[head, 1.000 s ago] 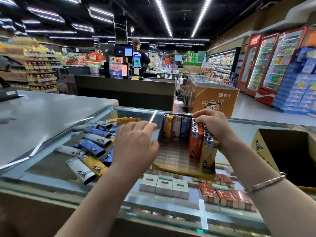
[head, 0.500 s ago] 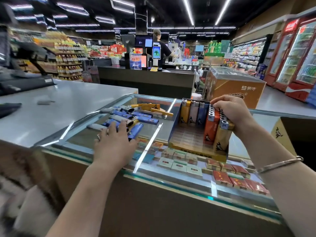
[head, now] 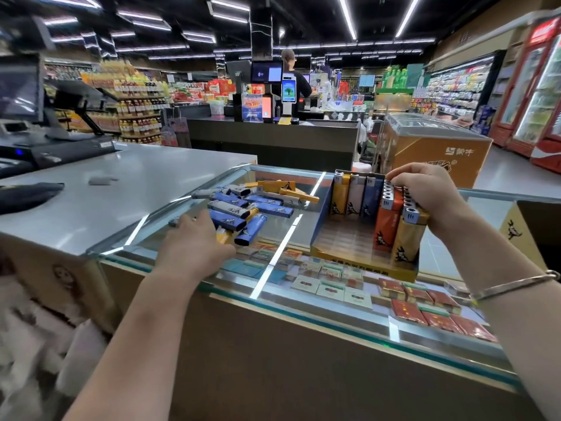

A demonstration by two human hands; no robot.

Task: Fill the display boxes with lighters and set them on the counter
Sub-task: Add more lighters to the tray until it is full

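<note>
Left hand picks from the loose lighters while the right steadies the rows in the box

On the glass table (head: 188, 259) the left hand (head: 194, 241) rests over the near edge of the loose lighters (head: 243, 208), fingers reaching down among them; whether its grip has closed on one I cannot tell. Just right stands the display box (head: 361, 262), a few lighters upright along its back wall, its middle bare. The right hand (head: 425, 192) curls over the tops of the standing lighters (head: 397, 226) packed at the box's right side, holding them. Best to lift one lighter by its body, turn it cap up and seat it beside the held rows while the right hand stops them toppling
</note>
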